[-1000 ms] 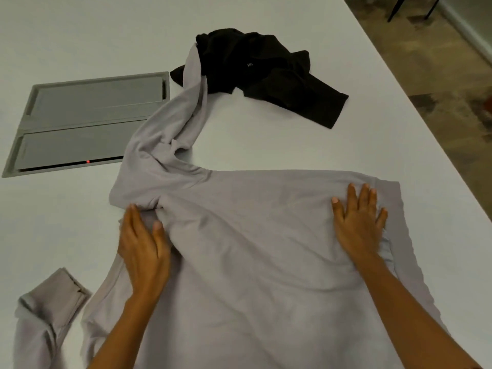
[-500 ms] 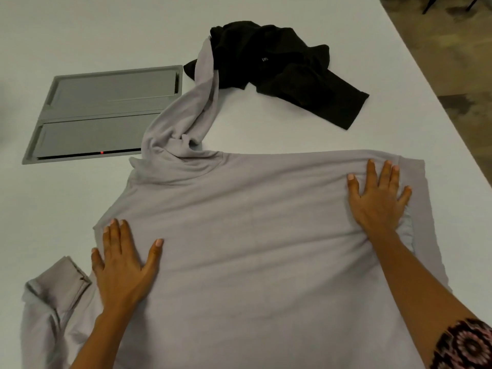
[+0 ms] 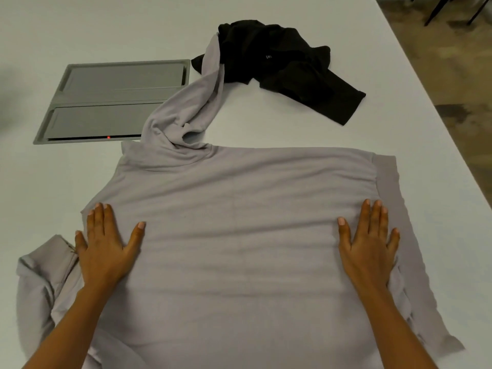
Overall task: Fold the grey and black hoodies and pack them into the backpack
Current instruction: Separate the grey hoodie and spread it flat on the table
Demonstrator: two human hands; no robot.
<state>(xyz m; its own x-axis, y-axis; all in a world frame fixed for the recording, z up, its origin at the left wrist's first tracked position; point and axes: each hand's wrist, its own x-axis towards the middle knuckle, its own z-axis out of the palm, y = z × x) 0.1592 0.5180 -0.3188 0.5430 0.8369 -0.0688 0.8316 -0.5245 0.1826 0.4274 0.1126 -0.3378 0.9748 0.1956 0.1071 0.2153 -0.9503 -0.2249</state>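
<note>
Both palms flat, fingers spread, gripping nothing: left hand (image 3: 106, 249) and right hand (image 3: 368, 249) on the grey hoodie (image 3: 239, 235). Its long axis runs 9-to-3, and the loose sleeve (image 3: 191, 102) trails toward 11, so I'd guess the left hand is closer.

Left hand (image 3: 105, 251) and right hand (image 3: 368, 251) press flat on the spread grey hoodie (image 3: 239, 257); black hoodie (image 3: 282, 67) lies crumpled beyond.

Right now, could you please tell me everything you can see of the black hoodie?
The black hoodie lies crumpled in a loose heap at the far side of the white table, unfolded. It looks like soft matte fabric, with a small pale tag showing. One part stretches out toward the right. A sleeve of the grey hoodie runs up against its left edge. Neither hand touches it.
</note>
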